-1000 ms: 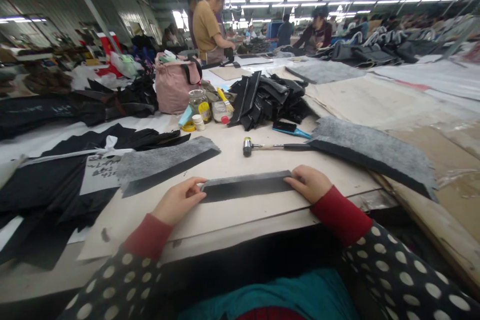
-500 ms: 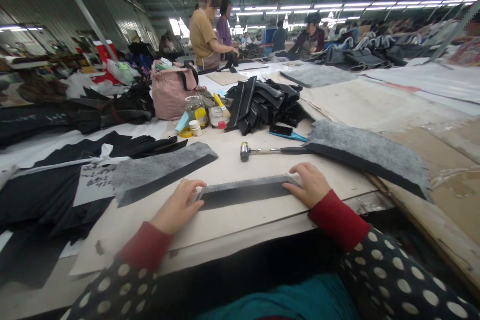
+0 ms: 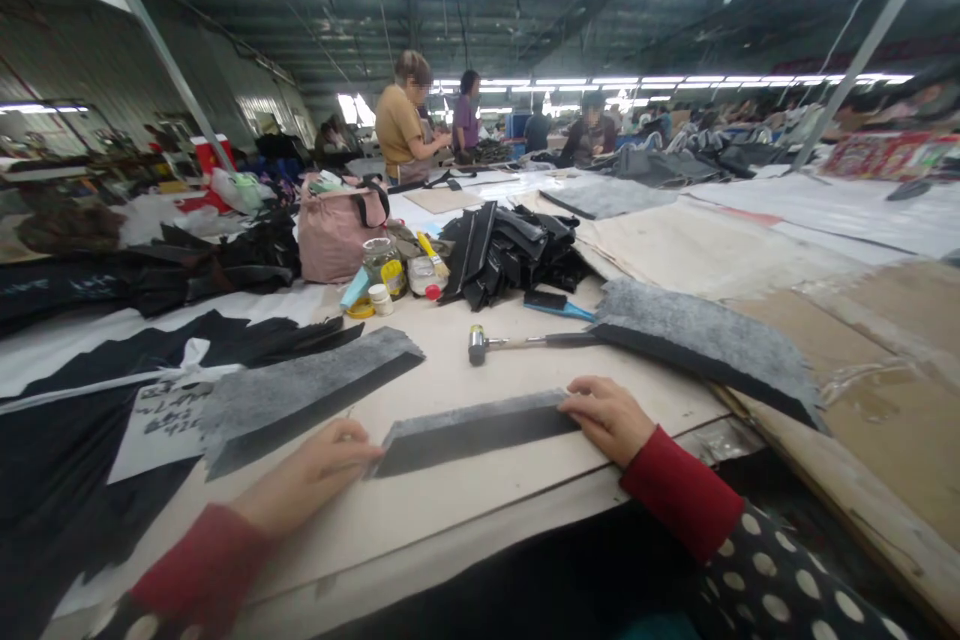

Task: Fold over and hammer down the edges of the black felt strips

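A long narrow strip, grey felt on top with a black band along its near edge [image 3: 476, 432], lies flat on the pale table [image 3: 450, 505] in front of me. My left hand [image 3: 307, 480] rests at the strip's left end with fingers curled against it. My right hand [image 3: 609, 416] lies on the strip's right end, fingers pressed down on it. Both sleeves are red-cuffed with white dots on black.
A small hammer [image 3: 525, 342] lies beyond the strip. Grey felt pieces lie at left [image 3: 300, 390] and right [image 3: 705, 345]. A black strip pile [image 3: 510, 250], glue jar [image 3: 381, 265], pink bag [image 3: 334, 230] and black fabric [image 3: 90, 400] sit around. People work at the far tables.
The view has tilted upward, so the table and hands sit lower in frame. My left hand has slid slightly off the strip's left end; the right hand stays on the right end.
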### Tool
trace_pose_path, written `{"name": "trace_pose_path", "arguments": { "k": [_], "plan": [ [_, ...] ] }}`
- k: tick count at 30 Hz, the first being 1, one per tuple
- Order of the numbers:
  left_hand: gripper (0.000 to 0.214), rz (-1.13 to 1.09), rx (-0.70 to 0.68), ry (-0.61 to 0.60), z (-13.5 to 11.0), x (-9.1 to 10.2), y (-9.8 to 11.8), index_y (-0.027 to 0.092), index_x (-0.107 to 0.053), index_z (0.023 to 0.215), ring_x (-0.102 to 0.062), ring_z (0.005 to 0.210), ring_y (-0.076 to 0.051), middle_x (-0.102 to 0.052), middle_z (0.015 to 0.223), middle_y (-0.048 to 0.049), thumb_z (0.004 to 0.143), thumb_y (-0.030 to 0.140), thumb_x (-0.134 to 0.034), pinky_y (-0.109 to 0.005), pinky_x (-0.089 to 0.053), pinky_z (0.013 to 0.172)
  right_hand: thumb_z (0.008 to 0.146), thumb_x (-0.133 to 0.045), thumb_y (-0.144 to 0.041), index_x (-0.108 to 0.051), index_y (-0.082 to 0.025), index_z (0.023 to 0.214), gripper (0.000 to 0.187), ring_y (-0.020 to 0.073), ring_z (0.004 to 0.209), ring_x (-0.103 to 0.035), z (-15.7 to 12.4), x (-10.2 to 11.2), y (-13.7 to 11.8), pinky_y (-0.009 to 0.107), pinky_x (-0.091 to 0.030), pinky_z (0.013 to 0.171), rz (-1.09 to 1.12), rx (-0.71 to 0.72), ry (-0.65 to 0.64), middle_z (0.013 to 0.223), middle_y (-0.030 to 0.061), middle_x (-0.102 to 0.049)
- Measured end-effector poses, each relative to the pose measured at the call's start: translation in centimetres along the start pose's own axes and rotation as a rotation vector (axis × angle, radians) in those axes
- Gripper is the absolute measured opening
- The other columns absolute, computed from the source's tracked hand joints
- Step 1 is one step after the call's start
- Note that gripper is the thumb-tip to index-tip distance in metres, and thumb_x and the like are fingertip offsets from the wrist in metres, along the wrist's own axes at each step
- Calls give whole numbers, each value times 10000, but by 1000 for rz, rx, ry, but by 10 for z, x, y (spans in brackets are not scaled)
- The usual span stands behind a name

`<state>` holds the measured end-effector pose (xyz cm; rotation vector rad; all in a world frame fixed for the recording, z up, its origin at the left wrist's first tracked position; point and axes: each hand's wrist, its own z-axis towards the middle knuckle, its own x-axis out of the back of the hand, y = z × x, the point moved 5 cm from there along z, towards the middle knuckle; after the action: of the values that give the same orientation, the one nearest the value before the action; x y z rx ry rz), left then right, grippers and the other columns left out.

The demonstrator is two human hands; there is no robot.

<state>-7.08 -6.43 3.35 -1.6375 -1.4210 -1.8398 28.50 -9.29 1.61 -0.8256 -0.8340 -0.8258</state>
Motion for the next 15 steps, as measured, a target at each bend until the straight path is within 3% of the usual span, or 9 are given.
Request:
{"name": "trace_pose_path", "arguments": {
  "k": [3, 6, 9, 11, 15],
  "plan": [
    [267, 22, 70, 125, -4, 15, 4, 247, -626, 873, -501, 948, -182, -514, 1038, -33, 810, 325, -378, -258, -406, 835, 709, -420, -90, -620, -201, 867, 278, 188, 861, -486, 3, 2, -5, 336, -413, 738, 23, -7, 21, 961, 78, -543],
    [264, 20, 21, 264, 6, 17, 39, 218, -592, 900, -514, 900, -171, -539, 992, -40, 825, 301, -353, -265, -425, 811, 644, -389, -22, -591, -163, 889, 348, 188, 891, -483, 10, 1, -27, 337, -416, 765, 45, 30, 63, 967, 84, -551],
    [262, 49, -159, 279, 30, -7, 89, 206, -561, 956, -491, 922, -162, -547, 980, -47, 822, 184, -337, -284, -402, 849, 714, -381, -62, -580, -161, 949, 323, 178, 935, -478, 15, -9, -65, 336, -403, 828, 77, 132, 93, 1006, 80, -560],
    [295, 98, -212, 273, 46, -29, 111, 208, -548, 987, -473, 948, -161, -541, 1017, -43, 804, 115, -336, -296, -388, 865, 767, -396, -140, -559, -157, 1026, 306, 179, 967, -476, 15, -20, -87, 333, -390, 871, 84, 181, 79, 1050, 78, -559],
    [330, 198, -142, 225, 63, -59, 117, 203, -552, 971, -470, 966, -173, -547, 1027, -34, 773, 50, -337, -326, -382, 872, 785, -415, -211, -562, -154, 1053, 311, 187, 966, -502, 6, -38, -93, 318, -406, 874, 55, 191, 20, 1054, 62, -579]
  ]
}}
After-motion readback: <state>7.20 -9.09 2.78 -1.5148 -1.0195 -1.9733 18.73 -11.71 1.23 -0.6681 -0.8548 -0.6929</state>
